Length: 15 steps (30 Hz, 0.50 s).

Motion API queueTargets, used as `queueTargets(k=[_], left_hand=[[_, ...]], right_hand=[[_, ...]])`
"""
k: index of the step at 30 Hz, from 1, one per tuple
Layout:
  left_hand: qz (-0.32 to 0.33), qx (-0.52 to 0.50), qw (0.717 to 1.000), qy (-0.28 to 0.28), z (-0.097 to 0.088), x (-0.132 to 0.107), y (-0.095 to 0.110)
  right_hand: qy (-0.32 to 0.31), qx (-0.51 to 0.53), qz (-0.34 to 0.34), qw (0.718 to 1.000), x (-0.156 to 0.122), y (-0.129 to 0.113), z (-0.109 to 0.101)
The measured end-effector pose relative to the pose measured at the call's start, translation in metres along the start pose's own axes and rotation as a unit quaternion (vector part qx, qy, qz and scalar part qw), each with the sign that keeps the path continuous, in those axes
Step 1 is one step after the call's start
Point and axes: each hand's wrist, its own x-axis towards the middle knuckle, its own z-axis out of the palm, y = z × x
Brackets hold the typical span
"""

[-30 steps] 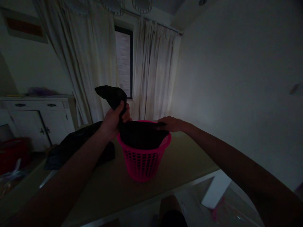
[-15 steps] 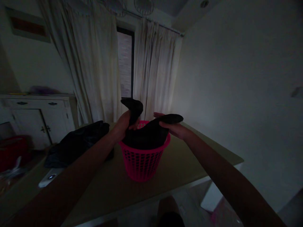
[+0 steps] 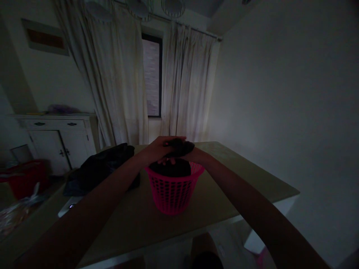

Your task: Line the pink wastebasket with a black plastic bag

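A pink plastic basket (image 3: pixel 172 194) with round holes stands upright on the table. Soft black material (image 3: pixel 172 169), cloth or a bag, I cannot tell which, fills much of its mouth. Above the rim, my left hand (image 3: pixel 157 149) is closed on a raised part of it, with some fingertips curled underneath. My right hand (image 3: pixel 197 154) meets it from the other side, pressed to the same bunched part. Its fingers are mostly hidden behind the black material and my left hand.
A heap of black material (image 3: pixel 105 164) lies on the table (image 3: pixel 238 179) left of the basket. A white object (image 3: pixel 66 205) sits partly behind my left forearm. On the floor at left are a red container (image 3: pixel 28 179) and a clear plastic bag (image 3: pixel 19 213). A wall stands at right.
My hands have come together over the basket, bringing the two raised black ends into one low bunch. The view has turned slightly left.
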Motion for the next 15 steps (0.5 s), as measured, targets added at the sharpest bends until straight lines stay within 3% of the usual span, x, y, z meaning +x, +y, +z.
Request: queueTargets(k=[2,5,11,15], left_hand=[[0.005,-0.03,0.997,0.066,0.002,0.002,-0.002],[0.024,-0.034,0.99,0.137,0.005,0.005,-0.002],[0.069,0.105,0.977,0.172,0.009,0.002,-0.002],[0.046,0.064,0.982,0.174,0.011,0.0,-0.008]], right_hand=[[-0.007,0.037,0.011,0.999,-0.003,-0.002,0.005],[0.04,0.082,-0.002,0.996,-0.007,0.001,0.01],[0.127,0.152,0.051,0.979,-0.007,0.016,0.017],[0.223,0.198,0.057,0.953,0.005,0.018,0.018]])
